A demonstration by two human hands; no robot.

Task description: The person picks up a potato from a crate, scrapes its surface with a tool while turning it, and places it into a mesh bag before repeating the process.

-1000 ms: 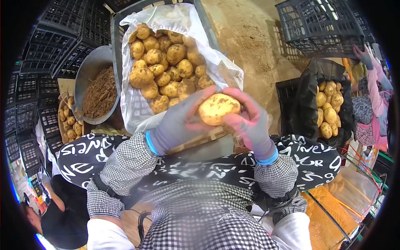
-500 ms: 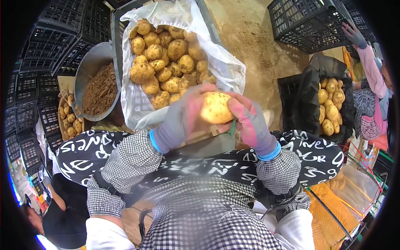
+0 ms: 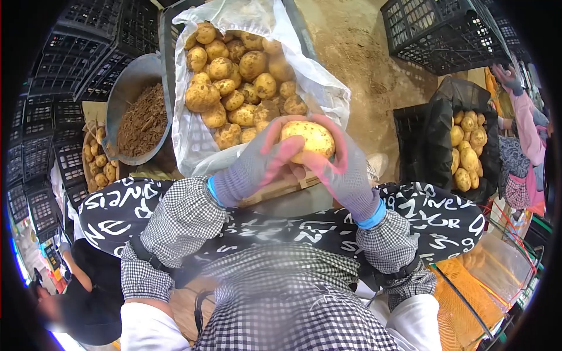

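A large pale yellow potato (image 3: 311, 139) is held between both hands at the centre of the view. My left hand (image 3: 256, 164), in a grey and pink glove, grips it from the left with the thumb across its front. From the right, my right hand (image 3: 344, 167), gloved alike, has its fingers wrapped round the same potato. Just beyond the hands lies a crate lined with a white bag (image 3: 319, 88), holding several soil-marked potatoes (image 3: 220, 68).
A grey tub (image 3: 124, 88) of brown soil (image 3: 142, 126) and a basket of potatoes (image 3: 98, 161) stand at left. Black crates (image 3: 73, 50) are stacked beyond. At right are a black-lined crate (image 3: 436, 126) of potatoes, another black crate (image 3: 442, 32) and a person in pink sleeves (image 3: 527, 126).
The potato has moved slightly right and turned in my hands. My left thumb now lies across its front, and the green thing under my right hand is out of sight.
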